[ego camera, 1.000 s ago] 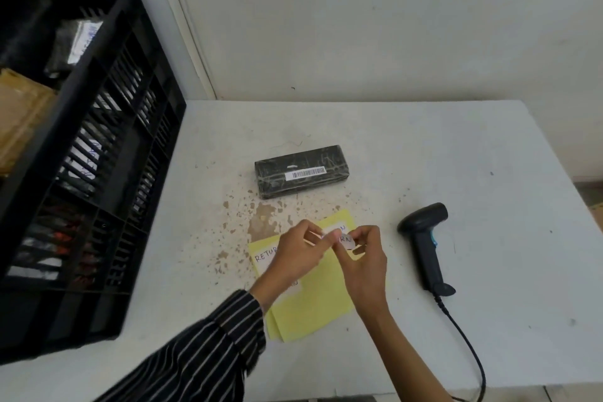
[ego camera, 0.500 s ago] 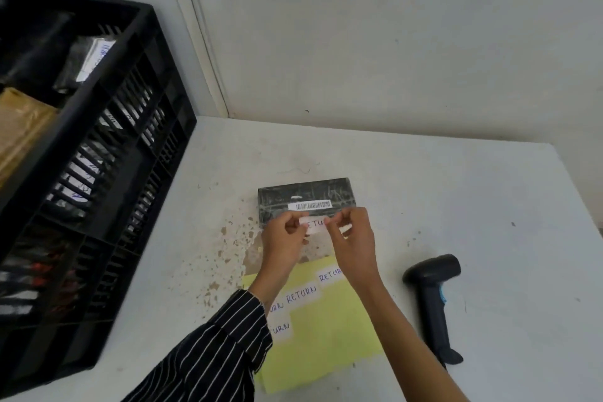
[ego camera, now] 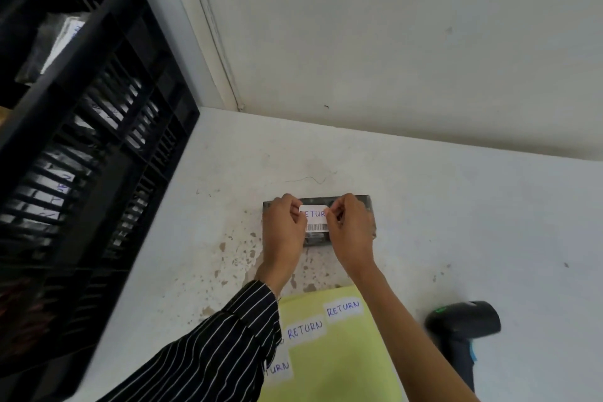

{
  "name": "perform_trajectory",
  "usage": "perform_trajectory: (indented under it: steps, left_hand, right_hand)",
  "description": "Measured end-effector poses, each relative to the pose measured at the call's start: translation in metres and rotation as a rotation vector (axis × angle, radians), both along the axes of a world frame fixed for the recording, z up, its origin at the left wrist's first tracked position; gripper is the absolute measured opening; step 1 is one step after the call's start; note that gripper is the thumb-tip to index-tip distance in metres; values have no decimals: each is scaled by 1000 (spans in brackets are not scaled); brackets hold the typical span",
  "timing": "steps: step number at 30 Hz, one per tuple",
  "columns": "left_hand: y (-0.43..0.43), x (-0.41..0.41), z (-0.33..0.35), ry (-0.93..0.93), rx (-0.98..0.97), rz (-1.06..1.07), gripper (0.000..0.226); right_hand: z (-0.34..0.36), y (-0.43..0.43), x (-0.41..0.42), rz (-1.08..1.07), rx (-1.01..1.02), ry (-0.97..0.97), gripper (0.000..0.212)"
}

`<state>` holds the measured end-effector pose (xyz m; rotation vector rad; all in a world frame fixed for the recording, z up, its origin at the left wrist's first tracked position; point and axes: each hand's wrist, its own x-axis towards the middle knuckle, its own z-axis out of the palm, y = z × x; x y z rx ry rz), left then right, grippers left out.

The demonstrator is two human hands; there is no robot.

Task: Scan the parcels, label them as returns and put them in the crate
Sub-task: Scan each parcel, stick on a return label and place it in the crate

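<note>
A small black parcel (ego camera: 316, 240) lies on the white table (ego camera: 456, 206), mostly hidden by my hands. My left hand (ego camera: 283, 232) pinches the left end of a white RETURN label (ego camera: 314, 215) and my right hand (ego camera: 350, 232) pinches its right end. The label sits over the parcel's top, just above its barcode strip (ego camera: 316, 227). The black crate (ego camera: 91, 127) stands at the left with several parcels inside.
A yellow backing sheet (ego camera: 339, 359) with three more RETURN labels lies near the table's front, under my arms. The black barcode scanner (ego camera: 463, 333) lies to its right. A white wall rises behind the table.
Both hands peeled a label off the yellow sheet, carried it forward and brought it down onto the parcel's top. The camera moved closer.
</note>
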<state>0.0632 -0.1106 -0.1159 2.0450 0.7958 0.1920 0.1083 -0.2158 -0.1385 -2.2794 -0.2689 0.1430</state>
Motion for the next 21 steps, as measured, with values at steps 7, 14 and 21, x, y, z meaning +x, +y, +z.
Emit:
perform_trajectory:
  steps: [7, 14, 21]
  left_hand:
    - [2, 1, -8, 169, 337, -32, 18]
    - [11, 3, -40, 98, 579, 58, 55]
    - [24, -4, -52, 44, 369, -103, 41]
  right_hand:
    - [-11, 1, 0, 49, -119, -234, 18]
    - [-15, -3, 13, 22, -157, -125, 59]
    - [-11, -23, 17, 135, 26, 13, 47]
